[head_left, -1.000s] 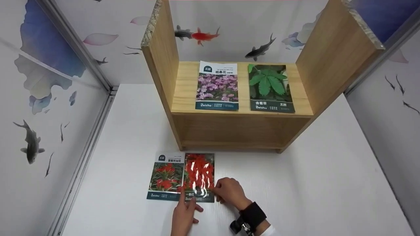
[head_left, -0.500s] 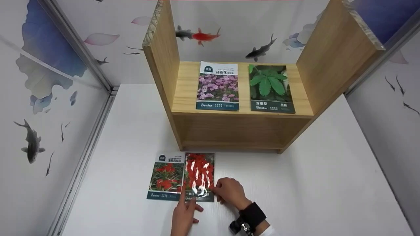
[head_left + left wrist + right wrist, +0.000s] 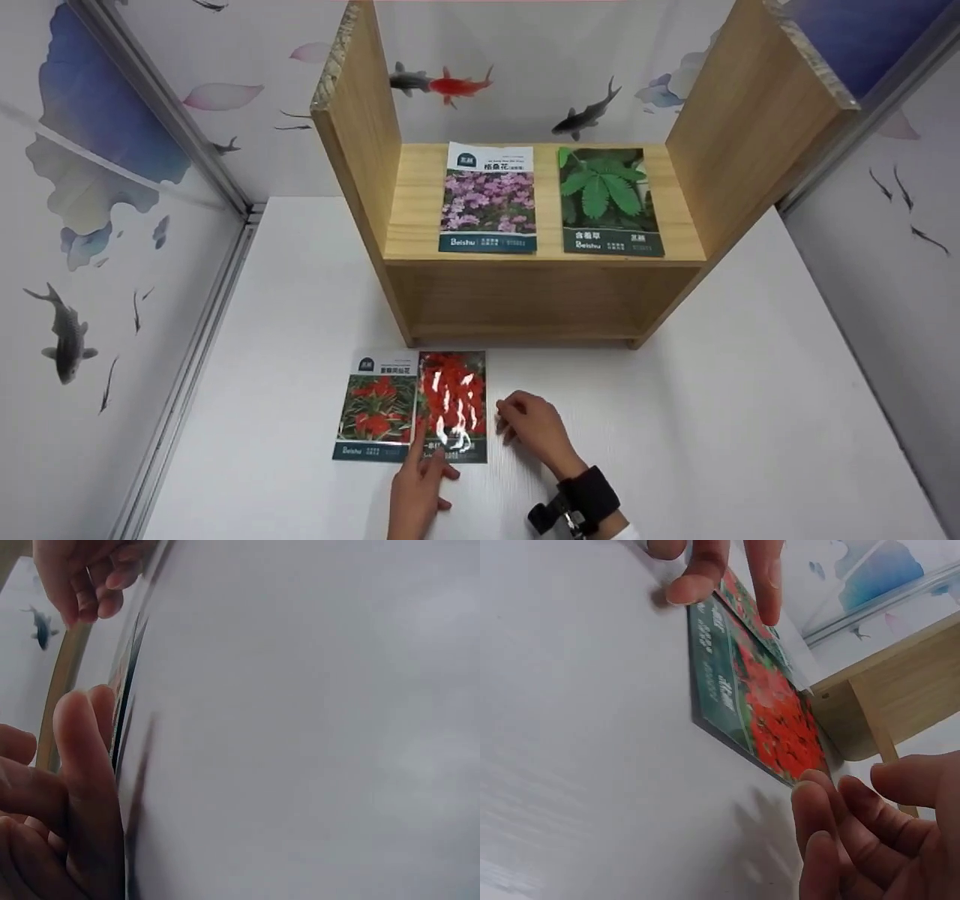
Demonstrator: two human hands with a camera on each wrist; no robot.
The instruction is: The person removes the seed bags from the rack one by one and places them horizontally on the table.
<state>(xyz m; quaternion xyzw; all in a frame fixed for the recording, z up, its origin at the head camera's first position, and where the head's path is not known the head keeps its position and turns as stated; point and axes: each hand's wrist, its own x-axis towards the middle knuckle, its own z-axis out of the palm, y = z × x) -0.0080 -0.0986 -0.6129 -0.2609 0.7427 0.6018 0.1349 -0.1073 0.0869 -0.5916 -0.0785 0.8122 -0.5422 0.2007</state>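
Observation:
Two flower seed packets lie side by side on the white table: the left packet point(image 3: 375, 409) with red blooms and a white top, the right packet point(image 3: 452, 394) with dense red flowers and a glossy glare. My left hand point(image 3: 416, 491) has its index finger extended along the seam between them, its thumb near the right packet's lower edge. Just right of that packet, my right hand point(image 3: 534, 431) hovers with loosely bent fingers and holds nothing. In the right wrist view, its fingertips point(image 3: 810, 791) come near the packet's side edge. The left wrist view shows the packets only edge-on.
A wooden shelf unit point(image 3: 544, 262) stands behind the packets. On its upper board rest a pink-flower packet point(image 3: 491, 199) and a green-leaf packet point(image 3: 606, 187). Walls with painted fish enclose the table point(image 3: 750, 420) at the left, back and right.
My right hand has let go of the right packet's edge and drawn slightly away to the right. The left hand stays at the packets. The head view has shifted a little.

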